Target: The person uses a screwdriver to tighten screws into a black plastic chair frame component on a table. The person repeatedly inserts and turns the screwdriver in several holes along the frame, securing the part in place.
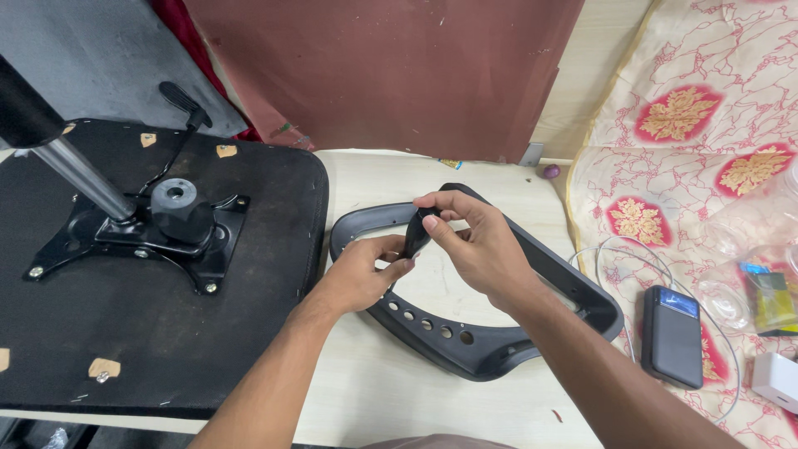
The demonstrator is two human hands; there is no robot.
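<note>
Pale wooden floor (pixel 374 391), a dark red board (pixel 391 75) leaning at the back edge.

Lying flat on that floor: a black plastic chair armrest frame (pixel 465 341), loop-shaped, with a row of round holes along its near bar. Held just above the loop's left part — a small black oblong plastic piece (pixel 417 233), roughly upright. Pinched at its top by the right hand (pixel 474 249), thumb and forefinger closed narrow on it, remaining fingers curled over the far bar of the frame. Supported from below by the left hand (pixel 366 270), fingers partly curled, fingertips touching the piece's lower end; palm hovering over the frame's inner opening.

Left of the frame, just beside it: an upturned black fabric-covered chair seat (pixel 166 333), underside facing up, with a black metal mounting plate (pixel 137 237) bolted on. Rising from the plate — a shiny steel gas-lift cylinder (pixel 79 179), tilted toward the upper left, and next to it a black lever with a thin rod (pixel 179 125).

Right of the frame: a cream cloth with red floral medallions (pixel 706 108). On it, near the frame's right end, a dark rectangular power bank (pixel 672 333) with a thin white cable (pixel 615 258) looping around. Farther right, clear plastic wrapping (pixel 748 249) and a small white box (pixel 777 378) at the edge of view.

Beyond the frame, by the red board, a small purple round object (pixel 551 171).
</note>
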